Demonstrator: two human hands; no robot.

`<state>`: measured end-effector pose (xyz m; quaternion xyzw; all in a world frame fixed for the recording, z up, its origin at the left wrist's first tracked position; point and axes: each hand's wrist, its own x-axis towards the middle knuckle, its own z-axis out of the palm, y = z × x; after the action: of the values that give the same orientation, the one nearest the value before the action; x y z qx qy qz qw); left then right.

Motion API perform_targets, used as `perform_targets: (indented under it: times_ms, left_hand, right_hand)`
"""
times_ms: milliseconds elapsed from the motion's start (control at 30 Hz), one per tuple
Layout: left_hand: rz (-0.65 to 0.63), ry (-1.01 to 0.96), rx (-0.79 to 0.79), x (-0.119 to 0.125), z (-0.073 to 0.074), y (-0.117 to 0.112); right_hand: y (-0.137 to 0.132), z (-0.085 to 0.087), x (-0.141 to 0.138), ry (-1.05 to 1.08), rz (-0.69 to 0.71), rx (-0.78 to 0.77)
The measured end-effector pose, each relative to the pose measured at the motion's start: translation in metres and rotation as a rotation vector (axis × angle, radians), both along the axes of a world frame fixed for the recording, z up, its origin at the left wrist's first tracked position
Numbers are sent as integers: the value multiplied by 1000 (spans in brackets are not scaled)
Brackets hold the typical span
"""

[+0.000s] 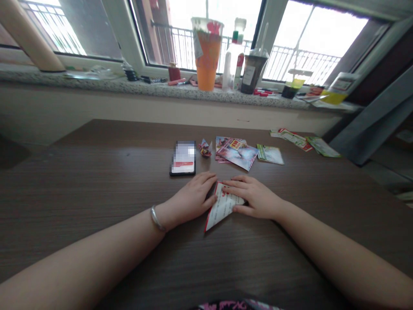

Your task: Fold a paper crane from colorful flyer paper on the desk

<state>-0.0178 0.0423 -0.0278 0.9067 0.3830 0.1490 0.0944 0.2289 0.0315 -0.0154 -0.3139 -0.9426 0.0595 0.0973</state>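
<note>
A sheet of printed paper (222, 207), white with red edging and folded into a triangle, lies flat on the dark wooden table. My left hand (196, 196) rests at its left edge, fingers stretched out and thumb touching the paper. Across its upper right part lies my right hand (253, 196), fingers spread and pressing on it. Just beyond my left hand is a phone (183, 159) with its screen lit. Beside the phone stands a small folded paper piece (205, 148) with pointed tips. Colourful printed sheets (237, 153) lie in a stack beyond my hands.
Green-and-white printed papers (271, 154) lie right of the stack, with more paper strips (297, 140) near the table's far right. On the windowsill (145, 88) stand an orange drink cup (208, 56), a dark drink cup (253, 71) and bottles. A grey curtain (371, 116) hangs at right.
</note>
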Motion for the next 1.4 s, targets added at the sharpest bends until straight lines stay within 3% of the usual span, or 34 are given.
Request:
perform_targets:
  times_ms: [467, 700, 1400]
  left_hand:
    - [75, -41, -27, 2, 1, 1]
    - [179, -128, -89, 7, 3, -5]
    - [190, -144, -103, 8, -1, -1]
  right_hand:
    - [-3, 1, -6, 12, 18, -68]
    - [-6, -1, -10, 20, 11, -69]
    - [-7, -2, -11, 40, -30, -70]
